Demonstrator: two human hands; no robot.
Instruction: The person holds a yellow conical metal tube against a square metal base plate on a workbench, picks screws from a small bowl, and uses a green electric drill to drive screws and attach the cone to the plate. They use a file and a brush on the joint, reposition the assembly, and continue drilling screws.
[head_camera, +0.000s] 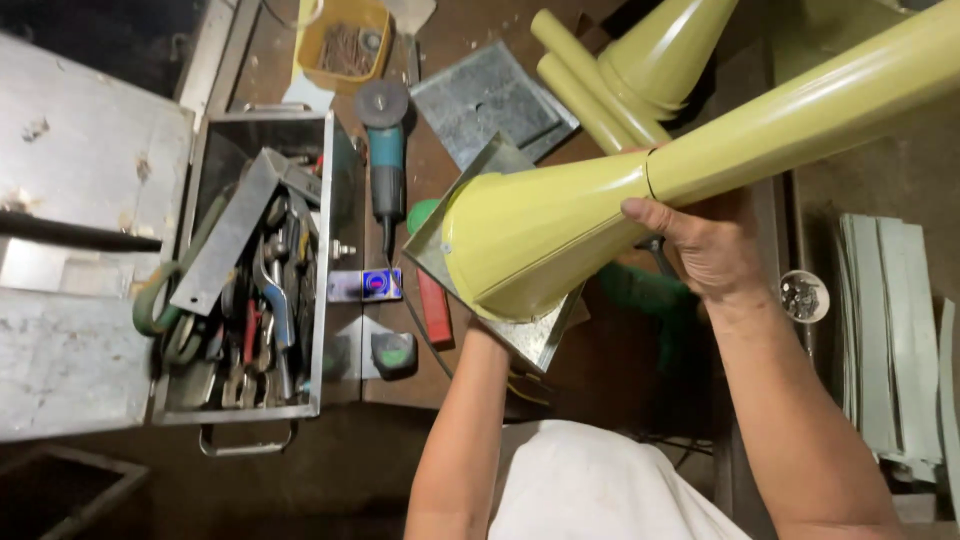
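At the left edge of the worktop (400, 380) stands an open metal toolbox (245, 270), an angle grinder (385, 150) just right of it. The left hand (487, 335) reaches under the flared mouth of the yellow-green funnel post (600, 200), hidden, so I cannot tell its grip. A square metal plate (540, 340) sits against that mouth. The post's long axis climbs from lower left to upper right, flare pointing down-left. The right hand (705, 245) wraps its neck, thumb on top.
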